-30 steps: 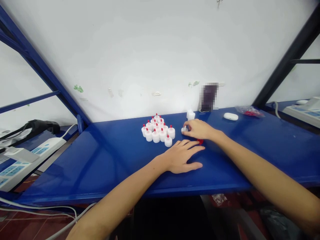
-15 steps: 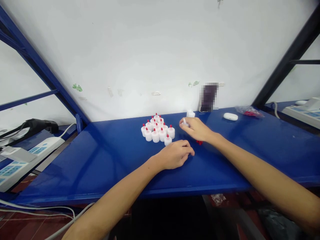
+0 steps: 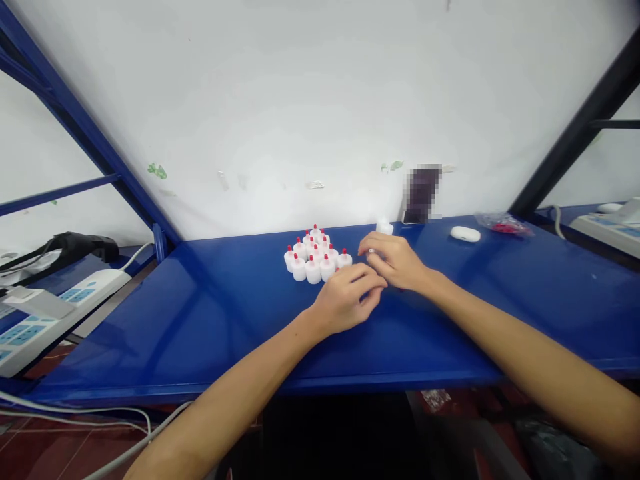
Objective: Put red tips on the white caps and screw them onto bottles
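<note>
My right hand (image 3: pixel 393 260) is closed over a small white bottle (image 3: pixel 371 251); only a bit of its white tip shows between the fingers. Beside it, my left hand (image 3: pixel 350 299) has its fingers curled together just above the table, and what they hold, if anything, is hidden. To the left, several white bottles (image 3: pixel 313 271) with red caps stand upright in a tight group. My left hand covers most of the nearest one. Behind my right hand a white bottle (image 3: pixel 384 228) shows its upper part near the wall.
A blue table (image 3: pixel 225 320) runs along a white wall. A dark, pixelated phone (image 3: pixel 421 195) leans on the wall. Right of it lie a white earbud case (image 3: pixel 465 234) and a clear bag (image 3: pixel 505 227) with red pieces. A power strip (image 3: pixel 55 320) stands at the left.
My left hand has risen and moved towards my right hand, now covering the nearest capped bottle. My right hand has turned, hiding most of its bottle. The view has shifted slightly.
</note>
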`<move>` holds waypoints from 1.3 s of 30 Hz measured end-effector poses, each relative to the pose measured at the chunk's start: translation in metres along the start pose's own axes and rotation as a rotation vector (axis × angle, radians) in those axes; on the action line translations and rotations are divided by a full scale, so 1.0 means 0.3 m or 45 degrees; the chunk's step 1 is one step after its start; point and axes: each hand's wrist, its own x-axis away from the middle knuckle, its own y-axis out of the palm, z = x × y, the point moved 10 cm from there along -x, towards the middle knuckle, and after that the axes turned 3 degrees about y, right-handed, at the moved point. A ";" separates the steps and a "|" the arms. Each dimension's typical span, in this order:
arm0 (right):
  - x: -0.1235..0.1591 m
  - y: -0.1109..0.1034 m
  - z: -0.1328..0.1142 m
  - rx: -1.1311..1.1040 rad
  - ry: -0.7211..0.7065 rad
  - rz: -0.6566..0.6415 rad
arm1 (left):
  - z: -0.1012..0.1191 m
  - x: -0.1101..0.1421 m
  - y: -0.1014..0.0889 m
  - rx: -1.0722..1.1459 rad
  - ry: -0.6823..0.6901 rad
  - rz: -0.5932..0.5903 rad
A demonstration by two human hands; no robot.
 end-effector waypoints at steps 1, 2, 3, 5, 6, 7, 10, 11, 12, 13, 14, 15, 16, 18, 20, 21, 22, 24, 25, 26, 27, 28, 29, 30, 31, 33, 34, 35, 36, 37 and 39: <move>-0.001 -0.002 -0.012 0.004 -0.028 -0.006 | -0.004 -0.004 -0.028 -0.016 -0.010 0.094; -0.001 -0.001 -0.022 0.017 -0.047 -0.023 | -0.008 -0.007 -0.053 -0.027 -0.020 0.171; -0.002 0.001 -0.030 0.035 -0.056 -0.040 | -0.011 -0.010 -0.074 -0.037 -0.031 0.232; -0.003 0.006 -0.042 0.061 -0.057 -0.070 | -0.015 -0.014 -0.106 -0.054 -0.049 0.317; -0.003 0.008 -0.047 0.067 -0.057 -0.080 | -0.015 -0.015 -0.117 -0.062 -0.056 0.344; -0.003 0.009 -0.053 0.071 -0.059 -0.084 | -0.016 -0.016 -0.124 -0.068 -0.066 0.361; 0.000 0.019 -0.068 0.085 -0.076 -0.099 | -0.022 -0.013 -0.131 -0.063 -0.100 0.378; 0.001 0.024 -0.072 0.092 -0.083 -0.106 | -0.026 -0.011 -0.130 -0.060 -0.112 0.377; 0.002 0.027 -0.076 0.096 -0.089 -0.113 | -0.029 -0.009 -0.128 -0.059 -0.123 0.373; 0.002 0.031 -0.078 0.097 -0.091 -0.121 | -0.032 -0.007 -0.127 -0.058 -0.133 0.369; 0.003 0.033 -0.079 0.095 -0.089 -0.127 | -0.035 -0.005 -0.127 -0.059 -0.141 0.367; 0.002 0.035 -0.079 0.090 -0.085 -0.132 | -0.038 -0.004 -0.128 -0.062 -0.147 0.369; 0.002 0.036 -0.078 0.085 -0.078 -0.136 | -0.039 -0.004 -0.131 -0.069 -0.150 0.377; 0.002 0.039 -0.076 0.083 -0.063 -0.148 | -0.040 -0.004 -0.141 -0.089 -0.152 0.399; 0.002 0.042 -0.072 0.095 -0.053 -0.160 | -0.038 -0.006 -0.148 -0.104 -0.148 0.415; 0.003 0.046 -0.071 0.105 -0.051 -0.171 | -0.037 -0.007 -0.149 -0.107 -0.147 0.417; 0.004 0.049 -0.069 0.116 -0.049 -0.181 | -0.037 -0.008 -0.149 -0.108 -0.148 0.414; 0.005 0.053 -0.065 0.135 -0.047 -0.191 | -0.040 -0.008 -0.147 -0.107 -0.157 0.407; 0.006 0.054 -0.064 0.145 -0.044 -0.194 | -0.043 -0.008 -0.146 -0.104 -0.163 0.403; 0.006 0.055 -0.062 0.156 -0.038 -0.198 | -0.045 -0.008 -0.145 -0.099 -0.168 0.402; 0.006 0.055 -0.061 0.167 -0.032 -0.202 | -0.046 -0.007 -0.146 -0.092 -0.170 0.405; 0.006 0.056 -0.061 0.175 -0.027 -0.207 | -0.048 -0.006 -0.147 -0.084 -0.169 0.409; 0.005 0.057 -0.061 0.176 -0.020 -0.212 | -0.049 -0.005 -0.148 -0.076 -0.166 0.412; 0.005 0.058 -0.062 0.170 -0.012 -0.216 | -0.050 -0.005 -0.147 -0.069 -0.166 0.410; 0.004 0.058 -0.061 0.160 0.002 -0.216 | -0.052 -0.005 -0.146 -0.063 -0.165 0.404; 0.002 0.058 -0.058 0.143 0.041 -0.210 | -0.055 -0.006 -0.139 -0.054 -0.169 0.382; 0.001 0.058 -0.055 0.141 0.061 -0.206 | -0.057 -0.007 -0.136 -0.055 -0.173 0.372; 0.000 0.057 -0.052 0.144 0.078 -0.201 | -0.057 -0.008 -0.135 -0.059 -0.176 0.368; 0.000 0.057 -0.051 0.149 0.089 -0.195 | -0.058 -0.009 -0.134 -0.064 -0.180 0.367; 0.000 0.056 -0.050 0.149 0.093 -0.188 | -0.058 -0.009 -0.134 -0.067 -0.184 0.368; 0.000 0.053 -0.051 0.136 0.092 -0.174 | -0.057 -0.010 -0.134 -0.065 -0.189 0.370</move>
